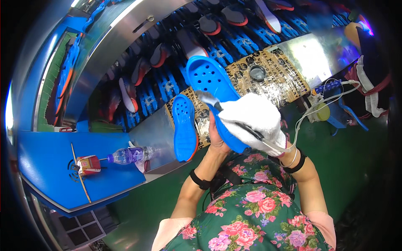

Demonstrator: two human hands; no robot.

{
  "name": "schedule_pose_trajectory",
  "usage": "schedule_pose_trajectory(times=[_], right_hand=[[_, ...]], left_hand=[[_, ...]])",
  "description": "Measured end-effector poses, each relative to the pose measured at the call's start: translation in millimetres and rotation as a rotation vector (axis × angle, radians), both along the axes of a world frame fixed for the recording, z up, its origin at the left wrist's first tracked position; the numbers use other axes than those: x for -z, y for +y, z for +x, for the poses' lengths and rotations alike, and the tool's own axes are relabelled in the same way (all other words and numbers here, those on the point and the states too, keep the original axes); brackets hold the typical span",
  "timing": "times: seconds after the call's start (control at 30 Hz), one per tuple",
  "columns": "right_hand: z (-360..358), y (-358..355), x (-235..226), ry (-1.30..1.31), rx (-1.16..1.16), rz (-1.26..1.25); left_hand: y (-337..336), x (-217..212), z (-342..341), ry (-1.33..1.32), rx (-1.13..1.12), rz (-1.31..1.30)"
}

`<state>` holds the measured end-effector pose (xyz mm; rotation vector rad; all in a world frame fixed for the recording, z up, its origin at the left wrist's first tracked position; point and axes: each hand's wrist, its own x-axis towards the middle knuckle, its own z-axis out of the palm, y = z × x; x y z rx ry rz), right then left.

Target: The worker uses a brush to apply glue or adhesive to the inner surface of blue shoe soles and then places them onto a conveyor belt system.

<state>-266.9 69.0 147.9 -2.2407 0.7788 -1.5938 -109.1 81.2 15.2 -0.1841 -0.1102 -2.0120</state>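
My left hand (216,138) grips a blue perforated shoe sole (211,81) from beneath, holding it tilted up above the bench. My right hand (255,119), in a white cloth glove, holds a dark-handled brush (211,101) whose bristle end lies on the sole's upper face. A second blue sole with an orange edge (184,127) lies flat on the bench just left of my left hand, on brown printed paper (272,79).
A conveyor (234,39) with blue racks carries several dark and orange soles behind the bench. A plastic bottle (130,154) and small red carton (88,164) rest on a blue shelf at left. A yellow-lidded pot (322,111) and tubing sit at right. Another person's sleeve (370,62) is far right.
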Motion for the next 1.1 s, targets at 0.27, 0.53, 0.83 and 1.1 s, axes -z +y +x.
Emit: schedule_pose_trajectory(times=[0.27,0.53,0.83,1.1], right_hand=[[-5.5,-4.1,25.0,-0.072,0.108,0.004],[-5.8,-8.2,39.9,-0.257,-0.023,0.246],[-8.5,-0.6,47.9,-0.157,-0.072,0.264],[-6.7,12.4,49.5,-0.185,-0.201,0.315]], left_hand=[[-15.0,-32.9,-10.9,-0.485,-0.239,0.028],[-31.5,-43.2,-2.1,-0.321,-0.234,0.131],[-35.9,-52.5,6.1,-0.202,-0.155,0.098],[-44.3,-61.1,23.1,-0.282,-0.014,-0.072]])
